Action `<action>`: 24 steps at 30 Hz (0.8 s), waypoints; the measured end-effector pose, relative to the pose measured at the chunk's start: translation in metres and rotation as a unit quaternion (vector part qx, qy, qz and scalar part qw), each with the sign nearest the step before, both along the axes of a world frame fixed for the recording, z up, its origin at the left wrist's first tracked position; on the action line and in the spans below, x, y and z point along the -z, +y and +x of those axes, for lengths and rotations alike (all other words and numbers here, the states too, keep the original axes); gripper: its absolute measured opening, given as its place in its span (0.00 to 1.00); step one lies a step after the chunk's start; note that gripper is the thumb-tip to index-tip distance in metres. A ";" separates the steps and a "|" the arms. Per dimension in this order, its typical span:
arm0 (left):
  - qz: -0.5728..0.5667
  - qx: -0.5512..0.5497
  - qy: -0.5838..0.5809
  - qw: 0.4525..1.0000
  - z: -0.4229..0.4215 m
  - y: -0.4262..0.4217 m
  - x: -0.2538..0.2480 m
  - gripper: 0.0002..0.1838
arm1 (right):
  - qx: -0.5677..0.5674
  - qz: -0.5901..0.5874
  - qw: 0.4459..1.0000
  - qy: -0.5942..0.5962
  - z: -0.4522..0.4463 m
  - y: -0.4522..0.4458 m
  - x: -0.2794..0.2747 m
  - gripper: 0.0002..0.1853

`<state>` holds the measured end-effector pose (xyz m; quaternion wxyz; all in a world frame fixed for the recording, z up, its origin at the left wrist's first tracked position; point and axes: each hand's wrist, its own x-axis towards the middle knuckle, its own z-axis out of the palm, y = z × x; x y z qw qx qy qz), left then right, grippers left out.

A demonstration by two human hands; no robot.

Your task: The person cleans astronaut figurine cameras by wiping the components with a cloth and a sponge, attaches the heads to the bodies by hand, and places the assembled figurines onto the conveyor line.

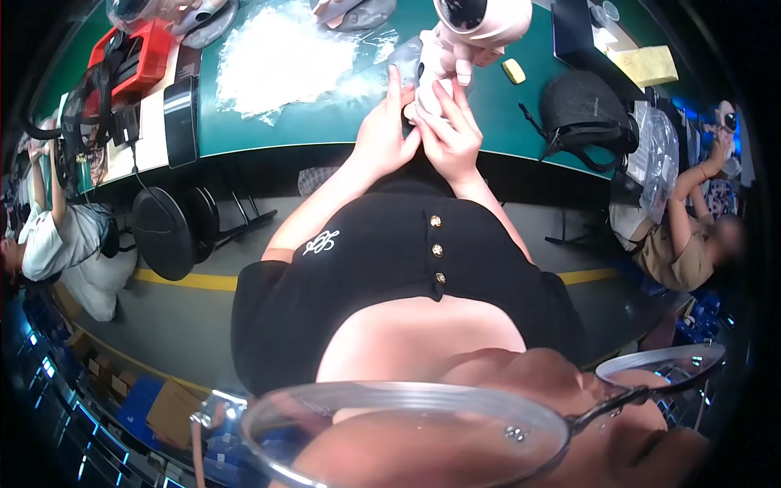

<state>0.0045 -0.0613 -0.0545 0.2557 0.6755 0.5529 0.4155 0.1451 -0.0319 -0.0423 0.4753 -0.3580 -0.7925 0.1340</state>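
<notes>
A pale pink figure (490,31) with a large round head and a dark face opening is tilted over the green table's front edge. My right hand (450,134) is closed around its lower end. My left hand (385,134) grips the same end from the left, its thumb close to my right fingers and its index finger stretched up along a grey piece (407,63) beside the figure. The fingertips partly hide the place where both hands meet.
Clear plastic wrap (281,61), grey moulded pieces (364,15) and a yellow block (514,71) lie on the green table (325,130). A red case (150,61) is left, a black mesh bag (582,110) right. Co-workers sit on both sides; a black stool (163,232) stands left.
</notes>
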 end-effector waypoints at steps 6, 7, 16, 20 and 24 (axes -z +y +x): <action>0.014 0.005 -0.019 1.000 -0.004 -0.001 -0.003 0.52 | 0.166 -0.227 0.882 0.378 0.036 0.016 -0.013 0.05; 0.013 0.008 -0.009 1.000 -0.005 -0.001 -0.003 0.52 | 0.210 -0.196 0.908 0.305 0.033 0.014 -0.018 0.07; 0.033 -0.010 0.034 0.999 0.001 -0.001 -0.002 0.51 | -0.008 -0.034 0.999 -0.034 0.011 0.011 -0.008 0.16; 0.041 -0.013 0.040 0.998 0.001 0.000 -0.003 0.51 | 0.066 -0.223 0.958 0.170 0.015 0.030 -0.010 0.14; 0.022 -0.004 0.027 0.999 -0.001 0.000 -0.004 0.51 | 0.002 -0.292 0.955 -0.050 0.039 0.092 0.022 0.15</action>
